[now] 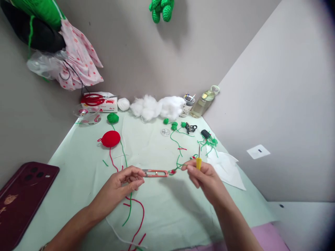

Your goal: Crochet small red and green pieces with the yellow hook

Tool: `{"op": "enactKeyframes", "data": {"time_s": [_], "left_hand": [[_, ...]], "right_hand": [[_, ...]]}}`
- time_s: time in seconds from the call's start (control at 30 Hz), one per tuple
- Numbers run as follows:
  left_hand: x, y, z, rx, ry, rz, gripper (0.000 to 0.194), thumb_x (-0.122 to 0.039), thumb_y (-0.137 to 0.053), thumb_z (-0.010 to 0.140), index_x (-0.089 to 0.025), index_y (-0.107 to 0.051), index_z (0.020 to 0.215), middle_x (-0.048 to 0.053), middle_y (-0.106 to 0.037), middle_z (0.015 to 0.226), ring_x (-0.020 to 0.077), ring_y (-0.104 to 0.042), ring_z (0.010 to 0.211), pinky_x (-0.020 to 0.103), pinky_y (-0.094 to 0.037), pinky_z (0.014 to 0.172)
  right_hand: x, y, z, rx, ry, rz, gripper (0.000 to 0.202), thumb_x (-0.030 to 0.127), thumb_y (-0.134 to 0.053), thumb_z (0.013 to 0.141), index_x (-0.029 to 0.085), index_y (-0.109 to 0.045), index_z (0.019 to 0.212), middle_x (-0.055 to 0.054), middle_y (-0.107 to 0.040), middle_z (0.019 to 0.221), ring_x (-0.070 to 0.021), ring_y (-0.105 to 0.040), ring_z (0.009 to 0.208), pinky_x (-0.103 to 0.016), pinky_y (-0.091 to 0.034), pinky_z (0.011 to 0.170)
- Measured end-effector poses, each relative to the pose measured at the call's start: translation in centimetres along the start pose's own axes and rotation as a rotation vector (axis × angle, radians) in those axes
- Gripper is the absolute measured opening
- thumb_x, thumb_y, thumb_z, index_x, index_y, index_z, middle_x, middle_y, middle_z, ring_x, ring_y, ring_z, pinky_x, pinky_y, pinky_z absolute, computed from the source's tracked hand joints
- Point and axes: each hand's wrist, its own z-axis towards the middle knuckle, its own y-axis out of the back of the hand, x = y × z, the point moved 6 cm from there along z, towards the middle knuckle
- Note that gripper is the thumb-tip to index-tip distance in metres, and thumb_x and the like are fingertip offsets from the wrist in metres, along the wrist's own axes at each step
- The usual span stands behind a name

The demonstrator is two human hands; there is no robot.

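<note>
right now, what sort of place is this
It looks like a craft table set against a wall, probably in a home. The red yarn ball, the fluffy white stuffing and the right hand holding a yellow-handled hook suggest crochet.

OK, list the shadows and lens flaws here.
Head view: soft shadow on the pale green cloth below the right hand; another on the grey wall by the green crocheted piece; dark red phone stretched at lower left; vignetting at the right corners.
</note>
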Motion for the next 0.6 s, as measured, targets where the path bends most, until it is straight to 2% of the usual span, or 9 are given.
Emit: {"op": "enactKeyframes", "data": {"time_s": [0.07,0.1,0.17,0.23,0.3,0.33,0.4,0.5,0.6], "left_hand": [[-0.5,1.0,-0.1,-0.016,0.009,0.062,0.024,-0.047,-0.069,0.095,-0.025,-0.075,0.104,0.001,-0.066,0.089,0.0183,-0.059,0.085,0.029,-0.048,0.081],[-0.8,1.6,-0.2,-0.041,0.016,0.091,0.025,-0.049,-0.070,0.095,-0.026,-0.075,0.103,0.001,-0.066,0.090,0.0187,-0.059,0.086,0.029,-0.048,0.081],[-1.2,2.6,-0.3,-0.094,0.033,0.129,0.027,-0.052,-0.069,0.094,-0.027,-0.075,0.103,0.001,-0.067,0.092,0.0199,-0.060,0.087,0.030,-0.048,0.082],[-1.2,3.1,-0.4,-0.124,0.047,0.145,0.029,-0.054,-0.068,0.094,-0.027,-0.075,0.103,0.001,-0.068,0.092,0.0209,-0.061,0.088,0.031,-0.048,0.083],[-1.1,3.0,-0.4,-0.123,0.048,0.152,0.028,-0.053,-0.068,0.094,-0.027,-0.075,0.103,0.001,-0.069,0.092,0.0213,-0.062,0.088,0.031,-0.048,0.083],[-0.9,2.9,-0.4,-0.114,0.044,0.154,0.026,-0.051,-0.068,0.094,-0.027,-0.075,0.102,0.001,-0.069,0.091,0.0213,-0.062,0.088,0.031,-0.048,0.084],[-0.6,2.5,-0.2,-0.094,0.036,0.150,0.023,-0.047,-0.068,0.094,-0.027,-0.075,0.101,0.001,-0.070,0.090,0.0211,-0.062,0.087,0.031,-0.048,0.083],[-0.2,2.1,0.1,-0.077,0.040,0.123,0.020,-0.044,-0.068,0.093,-0.027,-0.076,0.099,0.001,-0.072,0.088,0.0210,-0.062,0.085,0.030,-0.050,0.082],[0.0,2.2,0.3,-0.104,0.051,0.105,0.018,-0.042,-0.068,0.092,-0.026,-0.076,0.096,0.000,-0.071,0.085,0.0207,-0.063,0.083,0.029,-0.050,0.080]], "right_hand": [[0.5,1.9,0.3,-0.090,0.072,-0.320,0.051,0.059,-0.057,0.098,0.022,-0.062,0.064,-0.004,-0.065,0.070,-0.0186,-0.059,0.070,-0.031,-0.041,0.069],[0.7,2.7,0.6,-0.135,0.089,-0.502,0.048,0.057,-0.052,0.101,0.023,-0.066,0.071,-0.006,-0.069,0.081,-0.0202,-0.062,0.074,-0.032,-0.043,0.070],[1.1,3.9,1.3,-0.233,0.116,-0.869,0.035,0.048,-0.046,0.103,0.026,-0.074,0.099,-0.007,-0.070,0.094,-0.0219,-0.064,0.074,-0.033,-0.042,0.068],[1.9,4.9,2.5,-0.354,0.144,-1.119,0.035,0.039,-0.043,0.102,0.026,-0.072,0.115,-0.010,-0.070,0.103,-0.0232,-0.065,0.074,-0.033,-0.041,0.064],[2.9,5.2,4.4,-0.390,0.193,-1.182,0.039,0.034,-0.038,0.103,0.024,-0.072,0.120,-0.011,-0.070,0.102,-0.0248,-0.067,0.078,-0.033,-0.043,0.066],[3.5,5.2,5.7,-0.370,0.216,-1.168,0.041,0.032,-0.037,0.103,0.022,-0.072,0.121,-0.011,-0.071,0.102,-0.0255,-0.068,0.082,-0.034,-0.044,0.069],[4.1,4.7,8.8,-0.250,0.197,-1.084,0.040,0.030,-0.038,0.103,0.019,-0.074,0.118,-0.011,-0.074,0.096,-0.0257,-0.069,0.086,-0.033,-0.046,0.073],[4.5,3.4,13.9,-0.096,0.163,-1.048,0.035,0.037,-0.048,0.102,0.019,-0.078,0.100,-0.004,-0.072,0.073,-0.0200,-0.067,0.069,-0.028,-0.047,0.067],[4.0,2.0,18.2,-0.039,0.138,-1.064,0.031,0.035,-0.053,0.101,0.019,-0.079,0.099,-0.003,-0.074,0.070,-0.0192,-0.067,0.068,-0.026,-0.047,0.065]]}}
